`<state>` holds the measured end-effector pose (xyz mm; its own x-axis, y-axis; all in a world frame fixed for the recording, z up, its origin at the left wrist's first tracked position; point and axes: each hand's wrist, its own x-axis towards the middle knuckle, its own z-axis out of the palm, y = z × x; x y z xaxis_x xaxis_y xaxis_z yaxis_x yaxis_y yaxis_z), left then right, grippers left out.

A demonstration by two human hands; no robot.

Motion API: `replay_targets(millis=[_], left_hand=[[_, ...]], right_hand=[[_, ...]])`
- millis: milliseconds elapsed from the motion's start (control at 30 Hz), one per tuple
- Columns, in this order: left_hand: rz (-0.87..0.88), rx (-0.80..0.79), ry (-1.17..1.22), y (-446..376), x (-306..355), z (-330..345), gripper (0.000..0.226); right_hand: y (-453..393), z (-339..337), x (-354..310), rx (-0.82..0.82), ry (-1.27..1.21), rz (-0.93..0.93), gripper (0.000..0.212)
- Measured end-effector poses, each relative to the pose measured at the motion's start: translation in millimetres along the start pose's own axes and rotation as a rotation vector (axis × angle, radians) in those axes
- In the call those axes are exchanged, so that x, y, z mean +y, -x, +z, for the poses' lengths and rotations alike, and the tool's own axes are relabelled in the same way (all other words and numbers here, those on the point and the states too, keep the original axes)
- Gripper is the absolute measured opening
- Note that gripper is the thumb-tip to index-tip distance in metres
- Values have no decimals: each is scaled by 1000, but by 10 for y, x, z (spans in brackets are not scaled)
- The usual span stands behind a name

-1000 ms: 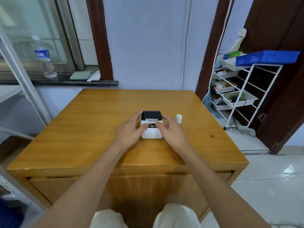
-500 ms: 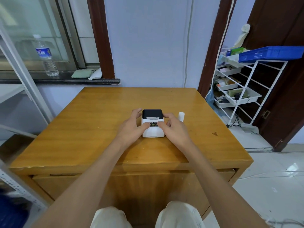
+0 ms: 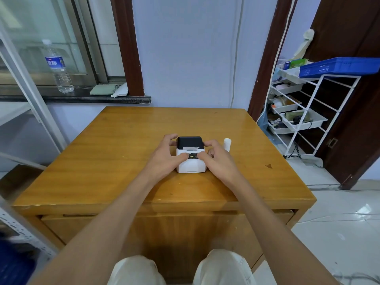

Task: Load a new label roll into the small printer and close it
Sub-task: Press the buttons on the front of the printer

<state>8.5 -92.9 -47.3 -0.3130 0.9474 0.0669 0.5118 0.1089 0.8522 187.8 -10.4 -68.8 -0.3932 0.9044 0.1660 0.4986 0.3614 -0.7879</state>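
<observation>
A small white printer (image 3: pixel 191 165) with a black lid sits in the middle of the wooden table (image 3: pixel 115 153). Its lid is down. My left hand (image 3: pixel 165 159) grips the printer's left side, with the thumb on the front panel and fingers reaching over the black lid's left edge. My right hand (image 3: pixel 219 159) grips the right side, its thumb on the front panel too. A white label roll (image 3: pixel 227 144) stands upright on the table just right of my right hand, apart from the printer.
A white wire rack (image 3: pixel 308 112) with trays and a blue basket (image 3: pixel 339 66) stands right of the table. A water bottle (image 3: pixel 58 66) and folded cloths rest on the window sill at back left. A metal shelf frame stands at the left.
Both hands stay on the printer with barely any shift. The view has tilted slightly; nothing was picked up or let go.
</observation>
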Motion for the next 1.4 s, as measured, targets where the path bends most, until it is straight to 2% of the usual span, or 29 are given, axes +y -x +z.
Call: replay_targets(millis=[300,533,867,1400], left_hand=[[6,-23,47,9,-34,-3,74],[-17,8,91,24,-25,-6,83],[-8,34,93,37,-20,-2,82],[4,42,61,-21,-79,21,67]], right_hand=[[25,-1,-16,4,3,-8,38],[33,-4,-27,10,12,-16,41],[31,-7,-25,17,5,-14,45],[29,-19,-26,10,-26,0,44]])
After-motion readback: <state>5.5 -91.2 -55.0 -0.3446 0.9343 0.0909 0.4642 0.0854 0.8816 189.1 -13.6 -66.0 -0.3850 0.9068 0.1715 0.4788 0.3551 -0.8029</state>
